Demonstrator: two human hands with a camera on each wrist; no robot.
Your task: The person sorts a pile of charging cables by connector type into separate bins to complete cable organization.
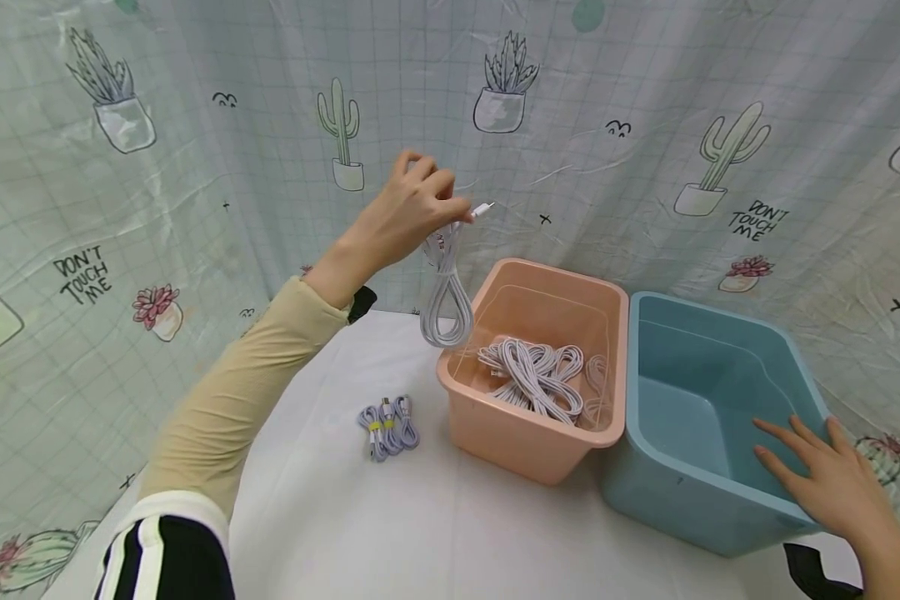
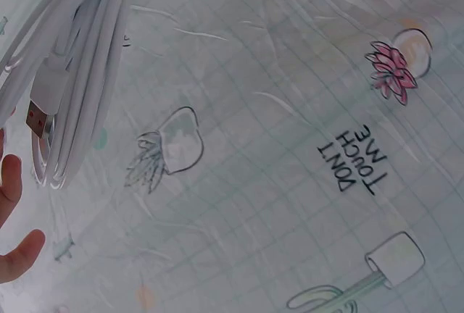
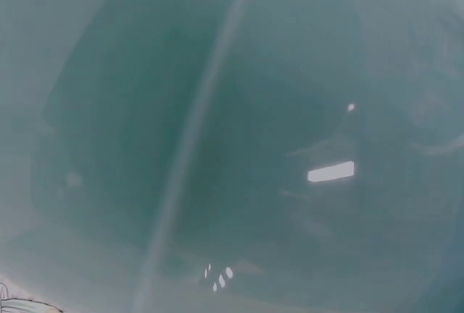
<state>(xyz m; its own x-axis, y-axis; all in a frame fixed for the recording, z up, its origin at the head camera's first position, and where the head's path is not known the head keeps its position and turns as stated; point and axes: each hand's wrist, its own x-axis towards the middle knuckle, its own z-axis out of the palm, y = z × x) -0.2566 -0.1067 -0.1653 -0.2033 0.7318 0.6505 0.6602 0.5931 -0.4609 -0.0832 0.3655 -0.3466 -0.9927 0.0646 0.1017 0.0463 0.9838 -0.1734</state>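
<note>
My left hand (image 1: pixel 423 204) pinches a coiled white charging cable (image 1: pixel 447 304), which hangs beside the left rim of the pink bin (image 1: pixel 495 450). One slim metal plug tip pokes out past the fingers. In the left wrist view the coil (image 2: pixel 90 74) shows a USB plug (image 2: pixel 45 96) among its loops. More white cables (image 1: pixel 536 375) lie in a heap inside the pink bin. At the right, my right hand (image 1: pixel 832 475) reaches over the near right rim of the blue bin (image 1: pixel 690 492), fingers spread and holding nothing. The right wrist view shows the bin's smooth inner wall (image 3: pixel 275 146).
Several small cable bundles (image 1: pixel 388 429) with yellow ties lie on the white tablecloth (image 1: pixel 345 533), left of the pink bin. The two bins stand side by side. A cactus-print curtain (image 1: pixel 420 83) hangs close behind them.
</note>
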